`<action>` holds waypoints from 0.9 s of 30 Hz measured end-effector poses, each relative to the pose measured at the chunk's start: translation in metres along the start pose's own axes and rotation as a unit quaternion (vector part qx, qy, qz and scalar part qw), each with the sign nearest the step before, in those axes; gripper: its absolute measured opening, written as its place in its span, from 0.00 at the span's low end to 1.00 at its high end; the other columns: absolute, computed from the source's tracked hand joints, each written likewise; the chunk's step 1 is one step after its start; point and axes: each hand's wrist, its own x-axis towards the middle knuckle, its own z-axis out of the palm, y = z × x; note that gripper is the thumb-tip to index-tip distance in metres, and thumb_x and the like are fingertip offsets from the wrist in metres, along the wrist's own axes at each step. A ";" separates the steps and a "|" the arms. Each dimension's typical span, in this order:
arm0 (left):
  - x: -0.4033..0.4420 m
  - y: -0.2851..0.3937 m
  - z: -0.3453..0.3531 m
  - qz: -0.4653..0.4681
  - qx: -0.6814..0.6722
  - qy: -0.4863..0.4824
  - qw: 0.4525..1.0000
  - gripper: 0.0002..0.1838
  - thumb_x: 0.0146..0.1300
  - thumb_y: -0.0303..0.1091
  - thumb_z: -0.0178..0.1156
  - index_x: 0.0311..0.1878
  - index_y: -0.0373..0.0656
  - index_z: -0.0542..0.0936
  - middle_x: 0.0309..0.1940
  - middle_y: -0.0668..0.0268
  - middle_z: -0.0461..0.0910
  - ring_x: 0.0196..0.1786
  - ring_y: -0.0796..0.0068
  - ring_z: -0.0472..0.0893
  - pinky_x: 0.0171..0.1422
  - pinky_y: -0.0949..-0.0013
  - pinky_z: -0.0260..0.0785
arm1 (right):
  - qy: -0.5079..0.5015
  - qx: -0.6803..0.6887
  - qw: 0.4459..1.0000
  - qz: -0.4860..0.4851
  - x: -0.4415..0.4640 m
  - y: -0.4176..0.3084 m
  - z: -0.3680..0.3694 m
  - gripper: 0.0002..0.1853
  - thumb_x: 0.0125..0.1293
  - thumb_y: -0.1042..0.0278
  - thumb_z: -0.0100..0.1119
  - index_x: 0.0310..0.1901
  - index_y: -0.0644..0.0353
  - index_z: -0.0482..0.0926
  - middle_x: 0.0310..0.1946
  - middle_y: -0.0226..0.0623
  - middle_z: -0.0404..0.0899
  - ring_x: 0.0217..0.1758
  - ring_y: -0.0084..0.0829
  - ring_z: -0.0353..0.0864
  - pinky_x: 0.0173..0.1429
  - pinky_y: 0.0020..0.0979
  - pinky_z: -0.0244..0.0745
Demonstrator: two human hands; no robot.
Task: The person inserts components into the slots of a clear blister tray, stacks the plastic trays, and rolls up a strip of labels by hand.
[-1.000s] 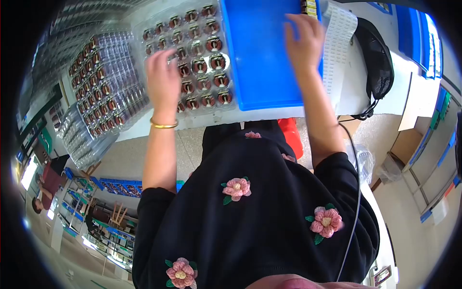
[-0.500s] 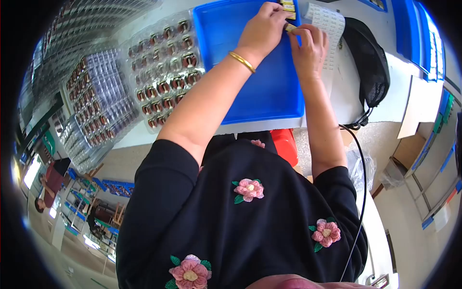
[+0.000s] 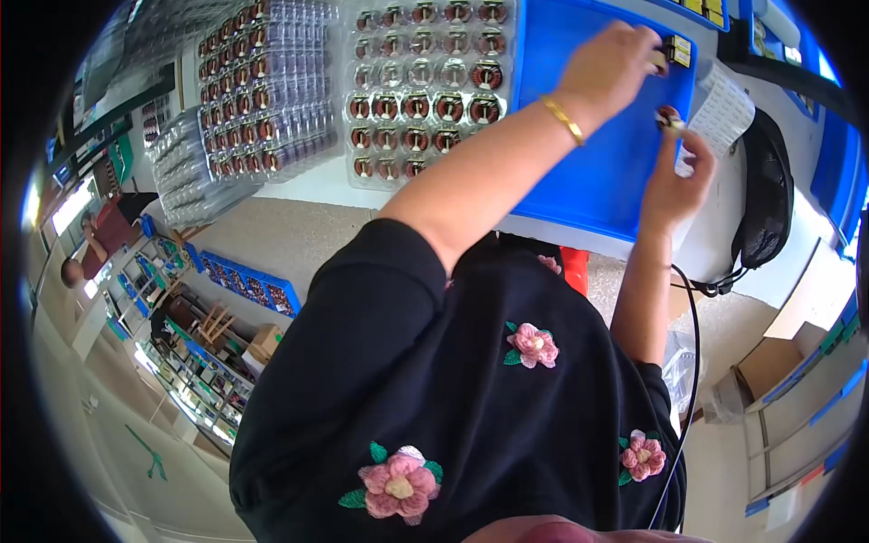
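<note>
My left hand (image 3: 612,71), with a gold bangle at the wrist, is over the far end of the blue tray (image 3: 579,195). Its fingers are closed on a small yellowish part (image 3: 660,62), blurred, right beside a short row of yellow-topped parts (image 3: 679,50) inside the tray. Closer to me, my right hand (image 3: 677,176) pinches a copper-wound ring coil (image 3: 669,116) between thumb and fingers above the tray's right side. A white sheet of small printed labels (image 3: 724,113) lies beside the tray, partly behind my right hand.
Clear blister trays (image 3: 416,77) filled with ring coils lie left of the blue tray, with a taller stack (image 3: 262,90) further left. A black mesh bag (image 3: 765,199) sits on the right, near a black cable (image 3: 695,362). Another person (image 3: 104,240) is in the far left background.
My hands, together at a small yellow piece before, are now apart. My right hand has come nearer with a coil; my left is by the yellow-topped row. The view has shifted left.
</note>
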 end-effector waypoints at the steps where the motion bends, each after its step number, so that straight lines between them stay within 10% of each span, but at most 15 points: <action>1: -0.004 -0.008 -0.017 0.006 0.000 0.066 0.998 0.10 0.59 0.34 0.63 0.44 0.47 0.80 0.36 0.59 0.81 0.47 0.56 0.79 0.52 0.58 0.74 | -0.024 0.005 0.996 -0.080 0.000 -0.005 0.010 0.10 0.56 0.74 0.73 0.39 0.58 0.82 0.39 0.34 0.83 0.44 0.36 0.82 0.46 0.33 0.74; 8: -0.065 -0.085 -0.200 -0.090 0.197 0.037 0.976 0.10 0.62 0.38 0.66 0.45 0.48 0.83 0.40 0.62 0.80 0.44 0.59 0.80 0.48 0.61 0.74 | -0.214 0.175 0.933 -0.231 -0.020 -0.102 0.113 0.10 0.51 0.68 0.73 0.36 0.53 0.85 0.36 0.31 0.82 0.42 0.39 0.79 0.48 0.39 0.74; 13: -0.088 -0.085 -0.229 -0.102 0.227 -0.047 0.967 0.10 0.63 0.34 0.65 0.47 0.47 0.84 0.40 0.62 0.79 0.44 0.60 0.80 0.49 0.62 0.74 | -0.327 0.054 0.904 -0.270 -0.033 -0.120 0.150 0.08 0.55 0.66 0.70 0.37 0.52 0.86 0.39 0.29 0.82 0.44 0.39 0.78 0.52 0.41 0.73; 22: -0.096 -0.095 -0.207 -0.170 0.231 -0.015 0.958 0.11 0.62 0.33 0.65 0.49 0.55 0.85 0.45 0.65 0.78 0.43 0.62 0.80 0.43 0.62 0.74 | -0.023 -0.042 0.963 -0.265 0.041 -0.046 0.094 0.19 0.51 0.67 0.73 0.47 0.49 0.84 0.45 0.33 0.81 0.52 0.39 0.78 0.58 0.40 0.70; 27: -0.096 -0.094 -0.206 -0.180 0.257 -0.015 0.949 0.13 0.63 0.36 0.64 0.52 0.53 0.83 0.48 0.64 0.76 0.44 0.62 0.80 0.45 0.63 0.75 | -0.098 -0.246 0.950 -0.165 0.076 0.019 0.066 0.26 0.60 0.57 0.64 0.62 0.41 0.74 0.62 0.27 0.71 0.68 0.38 0.65 0.72 0.45 0.56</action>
